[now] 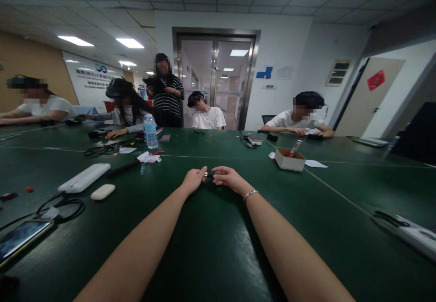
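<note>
Above the middle of the dark green table (211, 229), my two hands meet in front of me. A small black object with a silver end (210, 175) lies between them, too small to name its kind. My left hand (194, 180) is closed, its thumb and fingers gripping the silver end. From the other side, my right hand (230, 179) pinches the black part with its fingertips. A silver bracelet (251, 195) circles my right wrist. The fingers hide part of the object.
To the left are a white power bank (84, 178), a white oval case (102, 192), a phone (23, 239) and cables. A water bottle (150, 131) stands farther back. An open box (290, 160) is at the right. Several people (209, 116) are across the table.
</note>
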{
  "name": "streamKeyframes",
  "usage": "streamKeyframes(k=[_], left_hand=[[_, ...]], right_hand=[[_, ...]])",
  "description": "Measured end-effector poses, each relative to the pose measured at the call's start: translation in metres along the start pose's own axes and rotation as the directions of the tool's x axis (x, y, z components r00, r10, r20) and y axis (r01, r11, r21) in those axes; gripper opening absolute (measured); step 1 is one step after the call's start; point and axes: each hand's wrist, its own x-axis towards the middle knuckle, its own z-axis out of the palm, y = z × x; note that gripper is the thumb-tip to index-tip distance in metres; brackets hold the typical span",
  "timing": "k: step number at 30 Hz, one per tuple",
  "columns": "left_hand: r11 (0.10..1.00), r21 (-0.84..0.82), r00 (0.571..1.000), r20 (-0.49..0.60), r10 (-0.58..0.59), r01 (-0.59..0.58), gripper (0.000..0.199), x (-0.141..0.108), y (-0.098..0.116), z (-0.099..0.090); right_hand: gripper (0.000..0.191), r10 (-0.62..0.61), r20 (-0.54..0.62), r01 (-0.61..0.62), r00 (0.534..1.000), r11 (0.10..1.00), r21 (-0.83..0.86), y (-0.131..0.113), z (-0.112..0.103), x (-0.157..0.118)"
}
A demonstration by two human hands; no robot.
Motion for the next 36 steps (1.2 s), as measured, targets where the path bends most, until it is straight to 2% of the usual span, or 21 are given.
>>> streamKeyframes(k=[5, 8, 12, 17, 21, 25, 30, 34, 36], left_hand=[[0.999, 0.013, 0.999, 0.02, -0.032, 0.032, 0.061, 0.0, 0.002, 0.0], [1.0, 0.007, 1.0, 0.025, -0.008, 0.007, 0.058, 0.001, 0.0, 0.002], [1.0, -0.005, 0.999, 0.042, 0.029, -0.029, 0.05, 0.003, -0.004, 0.004], [0.993, -0.069, 0.995, 0.041, 0.095, -0.092, 0.031, 0.002, -0.008, 0.006], [0.983, -0.132, 0.991, 0.02, 0.133, -0.129, 0.023, 0.0, -0.006, 0.005], [0.98, -0.135, 0.989, -0.003, 0.147, -0.146, 0.027, -0.001, -0.002, 0.005], [0.984, -0.152, 0.995, 0.014, 0.096, -0.093, 0.035, 0.0, -0.004, 0.007], [0.976, -0.14, 0.986, -0.012, 0.165, -0.165, 0.026, 0.001, -0.004, 0.007], [0.973, -0.188, 0.99, 0.029, 0.141, -0.133, 0.029, 0.002, -0.005, 0.007]], right_hand=[[0.029, -0.007, -0.018, 0.007, 1.0, 1.0, 0.013, 0.001, 0.0, 0.001], [0.024, 0.005, -0.039, -0.003, 0.999, 0.999, 0.046, 0.002, 0.0, 0.002], [0.011, 0.04, -0.103, -0.032, 0.994, 0.996, 0.078, 0.002, 0.001, 0.004], [0.005, 0.057, -0.106, -0.049, 0.993, 0.996, 0.074, 0.001, 0.002, 0.004], [0.018, 0.073, -0.112, -0.07, 0.991, 0.997, 0.036, -0.002, 0.004, 0.003], [0.022, 0.085, -0.136, -0.083, 0.987, 0.996, 0.021, -0.003, 0.005, 0.003], [0.02, 0.093, -0.142, -0.093, 0.985, 0.996, 0.012, -0.003, 0.006, 0.003], [0.016, 0.084, -0.121, -0.082, 0.989, 0.996, 0.018, -0.002, 0.005, 0.003], [0.017, 0.075, -0.119, -0.073, 0.99, 0.997, 0.026, -0.001, 0.005, 0.004]])
